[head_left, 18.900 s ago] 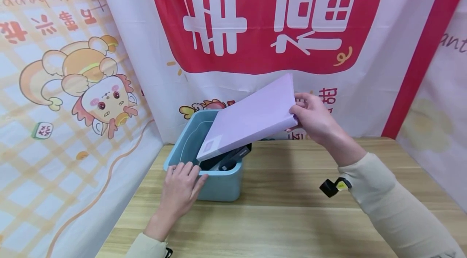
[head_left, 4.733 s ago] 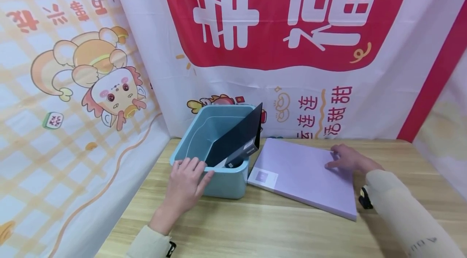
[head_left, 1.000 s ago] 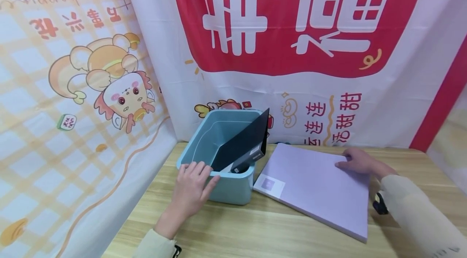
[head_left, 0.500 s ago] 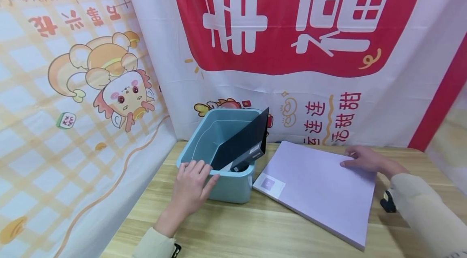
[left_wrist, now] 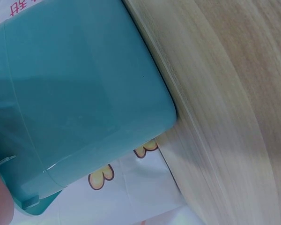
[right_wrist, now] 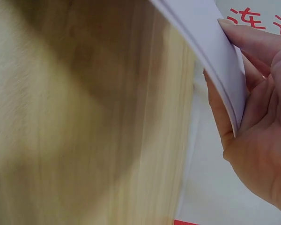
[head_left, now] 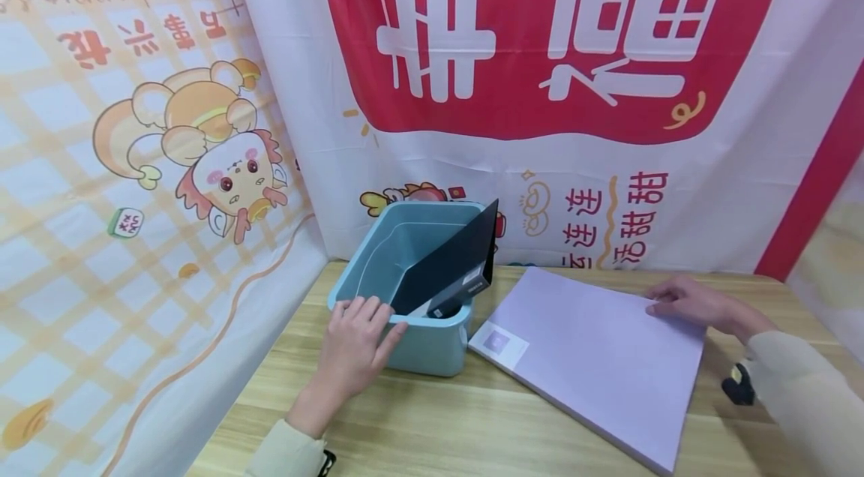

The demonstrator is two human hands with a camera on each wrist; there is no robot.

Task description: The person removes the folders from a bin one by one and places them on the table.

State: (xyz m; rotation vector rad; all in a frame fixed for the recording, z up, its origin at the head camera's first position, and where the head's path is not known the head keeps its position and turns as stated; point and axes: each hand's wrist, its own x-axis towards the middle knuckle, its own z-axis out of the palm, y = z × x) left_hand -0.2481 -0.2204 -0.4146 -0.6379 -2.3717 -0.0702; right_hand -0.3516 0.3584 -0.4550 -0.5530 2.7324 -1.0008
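In the head view a flat purple file folder [head_left: 594, 357] with a pale label at its left corner lies on the table. At its far right edge my right hand [head_left: 702, 304] pinches it. The right wrist view shows the thumb of that hand [right_wrist: 267, 112] on one face of the folder [right_wrist: 201, 37] and fingers on the other. Left of it stands a light blue plastic bin [head_left: 425, 349], its near rim gripped by my left hand [head_left: 354, 346]. A black file folder [head_left: 445, 259] leans inside, slanting out over the bin's right rim. The left wrist view shows mostly the bin's wall [left_wrist: 84, 93].
The wooden table [head_left: 432, 432] carries the bin and the purple folder. A printed white and red cloth [head_left: 540, 184] hangs behind, close to the bin's back. Another patterned cloth [head_left: 155, 297] borders the left side.
Earlier the purple folder was tilted over the bin in my right hand; now it lies on the table. Over the last second it has shifted slightly right. My left hand stays on the rim.
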